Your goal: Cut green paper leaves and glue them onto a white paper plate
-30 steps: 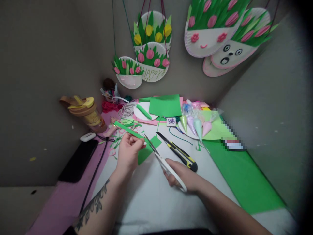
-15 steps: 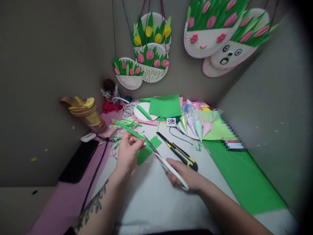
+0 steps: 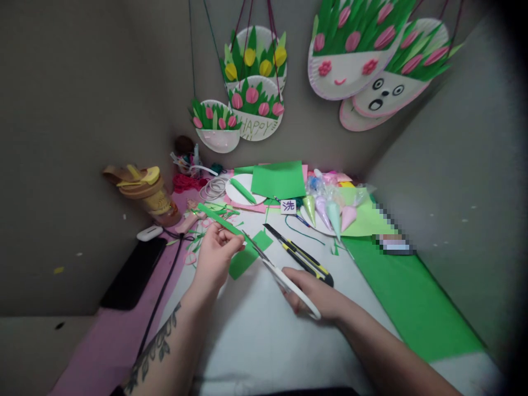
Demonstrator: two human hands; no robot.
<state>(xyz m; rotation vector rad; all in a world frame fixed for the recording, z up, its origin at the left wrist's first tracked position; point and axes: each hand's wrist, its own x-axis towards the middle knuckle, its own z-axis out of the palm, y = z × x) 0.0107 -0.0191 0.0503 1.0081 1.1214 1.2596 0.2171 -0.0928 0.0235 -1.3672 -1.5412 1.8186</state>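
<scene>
Between the thumb and fingers of my left hand (image 3: 220, 250) is a narrow green paper strip (image 3: 216, 216), its long end pointing up and left. My right hand (image 3: 307, 294) is closed round the white handles of a pair of scissors (image 3: 284, 279). The blades reach up and left to the strip's near end by my left fingertips; whether they touch the paper I cannot tell. Below the blades a green paper piece (image 3: 247, 261) lies on the white surface. A black-and-yellow utility knife (image 3: 303, 256) lies just beyond my right hand.
Green scraps (image 3: 206, 225) litter the left side. Behind stand a paper plate (image 3: 235, 193), green sheets (image 3: 277, 180) and piping bags (image 3: 333, 214). A phone (image 3: 134, 272) and a cup (image 3: 150, 195) are at left, a large green sheet (image 3: 421, 308) at right. Decorated plates (image 3: 258, 107) hang on the wall.
The view has shifted very slightly. The scissors' tips sit a touch lower and right of where they were, a little farther from the left fingers; both hands keep their holds.
</scene>
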